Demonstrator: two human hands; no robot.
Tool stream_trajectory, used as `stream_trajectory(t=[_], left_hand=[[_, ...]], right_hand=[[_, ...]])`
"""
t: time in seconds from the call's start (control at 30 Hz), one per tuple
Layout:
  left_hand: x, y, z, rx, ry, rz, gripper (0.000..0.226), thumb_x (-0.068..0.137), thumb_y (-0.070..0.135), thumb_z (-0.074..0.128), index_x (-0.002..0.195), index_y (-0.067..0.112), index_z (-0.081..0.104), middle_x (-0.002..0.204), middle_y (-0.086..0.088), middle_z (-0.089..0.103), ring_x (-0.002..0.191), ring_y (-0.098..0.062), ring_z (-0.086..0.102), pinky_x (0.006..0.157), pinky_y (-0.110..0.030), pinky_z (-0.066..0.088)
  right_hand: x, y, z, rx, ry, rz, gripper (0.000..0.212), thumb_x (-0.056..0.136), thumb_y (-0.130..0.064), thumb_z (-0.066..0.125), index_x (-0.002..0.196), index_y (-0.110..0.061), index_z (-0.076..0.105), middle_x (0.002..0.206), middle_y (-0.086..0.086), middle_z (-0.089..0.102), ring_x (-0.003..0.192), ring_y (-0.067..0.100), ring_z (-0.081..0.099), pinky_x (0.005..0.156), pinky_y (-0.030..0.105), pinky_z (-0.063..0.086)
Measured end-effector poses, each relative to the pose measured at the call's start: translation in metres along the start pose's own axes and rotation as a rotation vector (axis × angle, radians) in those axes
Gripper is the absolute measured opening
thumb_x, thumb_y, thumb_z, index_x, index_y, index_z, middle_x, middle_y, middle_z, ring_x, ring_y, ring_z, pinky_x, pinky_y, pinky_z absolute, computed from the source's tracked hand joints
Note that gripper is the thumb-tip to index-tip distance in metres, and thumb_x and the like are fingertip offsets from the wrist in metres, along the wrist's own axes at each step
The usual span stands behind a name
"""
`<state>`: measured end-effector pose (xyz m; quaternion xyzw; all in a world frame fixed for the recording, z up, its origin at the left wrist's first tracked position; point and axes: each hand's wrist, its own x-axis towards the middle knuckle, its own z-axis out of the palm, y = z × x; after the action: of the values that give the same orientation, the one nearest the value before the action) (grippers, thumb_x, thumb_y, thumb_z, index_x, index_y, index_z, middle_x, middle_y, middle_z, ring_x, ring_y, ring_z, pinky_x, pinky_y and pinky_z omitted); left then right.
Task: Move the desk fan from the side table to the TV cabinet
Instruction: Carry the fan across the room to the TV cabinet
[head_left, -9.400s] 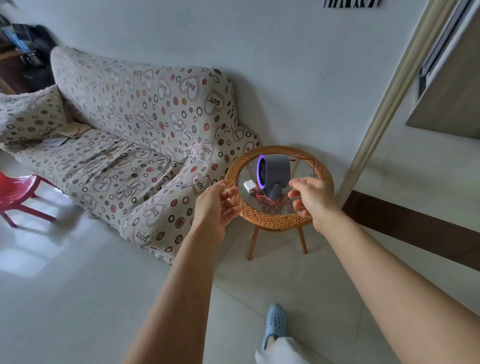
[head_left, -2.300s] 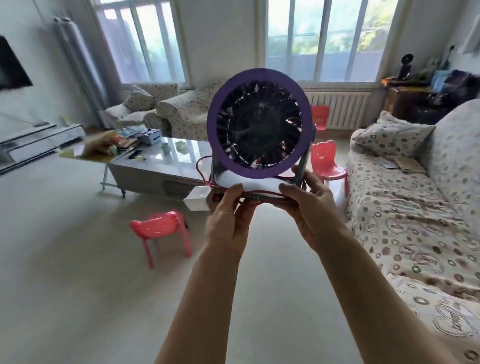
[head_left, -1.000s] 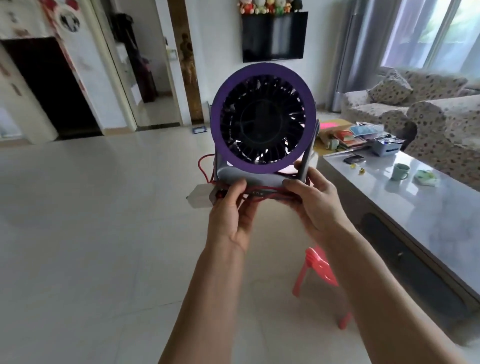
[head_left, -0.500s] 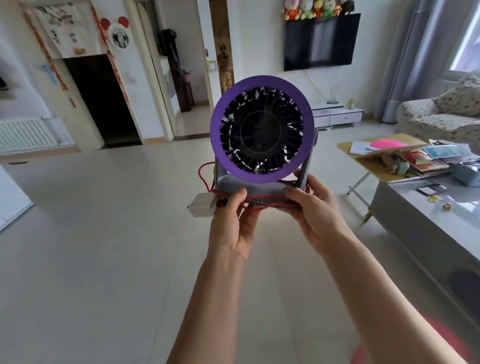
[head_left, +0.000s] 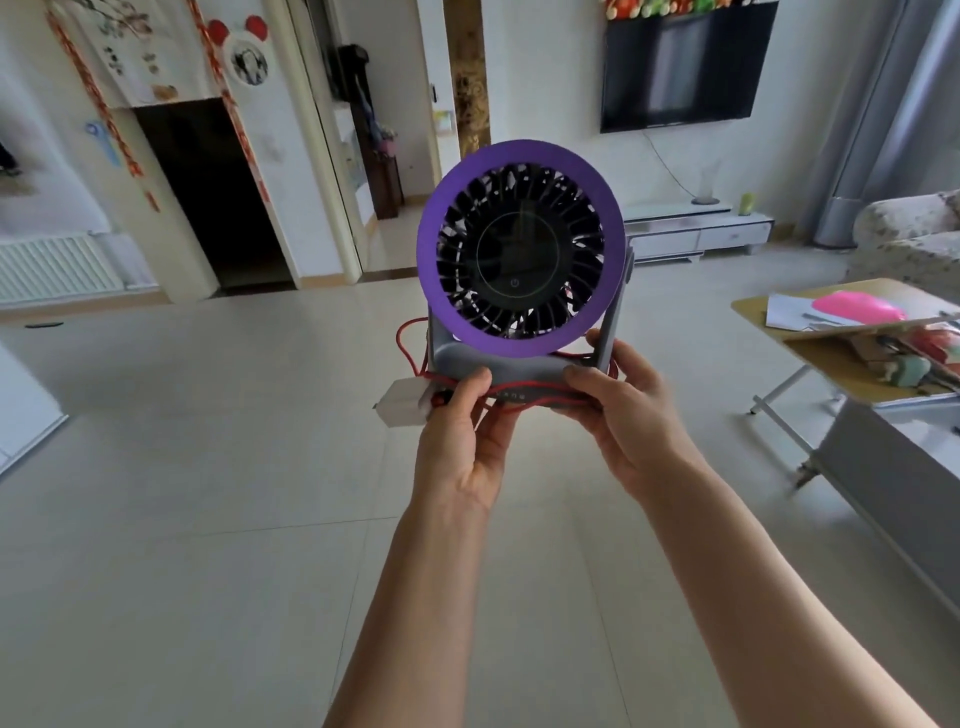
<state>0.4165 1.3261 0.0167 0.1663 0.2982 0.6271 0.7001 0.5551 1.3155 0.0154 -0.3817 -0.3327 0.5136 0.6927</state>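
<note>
I hold the desk fan (head_left: 519, 249) upright in front of me at chest height; it has a purple ring, black blades and a grey stand. My left hand (head_left: 462, 441) grips the left of its base, together with the red cable and a white plug (head_left: 402, 408). My right hand (head_left: 623, 410) grips the right of the base and the side bracket. The low white TV cabinet (head_left: 696, 228) stands against the far wall to the right, under a wall-mounted TV (head_left: 680, 67).
A folding table (head_left: 810, 332) with papers and a pink thing, and a grey coffee table (head_left: 893, 467), stand on the right. A patterned sofa (head_left: 909, 239) is far right. Dark doorways (head_left: 208, 192) open on the left. Pale tiled floor lies ahead.
The view has swung further right and forward: the TV and its cabinet now sit closer and more central. The fan stays held in both hands the same way.
</note>
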Motion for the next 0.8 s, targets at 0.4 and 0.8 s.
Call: stream_trajectory(t=[0.4, 0.8], left_hand=[[0.226, 0.014, 0.068, -0.024, 0.044, 0.084, 0.021, 0.085, -0.003, 0.065, 0.104, 0.007, 0.063, 0.079, -0.011, 0.074, 0.074, -0.018, 0.073, 0.062, -0.031, 0.061], [0.450, 0.042, 0.142, -0.025, 0.069, 0.132, 0.020, 0.085, -0.003, 0.065, 0.098, 0.012, 0.061, 0.092, -0.014, 0.067, 0.102, -0.026, 0.066, 0.065, -0.034, 0.062]], right_hand=[[0.250, 0.017, 0.016, -0.022, -0.104, -0.012, 0.033, 0.085, 0.008, 0.061, 0.113, -0.009, 0.061, 0.088, 0.013, 0.068, 0.076, 0.026, 0.073, 0.064, 0.027, 0.057], [0.491, 0.022, 0.046, -0.026, -0.150, -0.018, 0.038, 0.084, 0.007, 0.064, 0.116, -0.012, 0.060, 0.092, 0.012, 0.068, 0.079, 0.026, 0.074, 0.069, 0.031, 0.058]])
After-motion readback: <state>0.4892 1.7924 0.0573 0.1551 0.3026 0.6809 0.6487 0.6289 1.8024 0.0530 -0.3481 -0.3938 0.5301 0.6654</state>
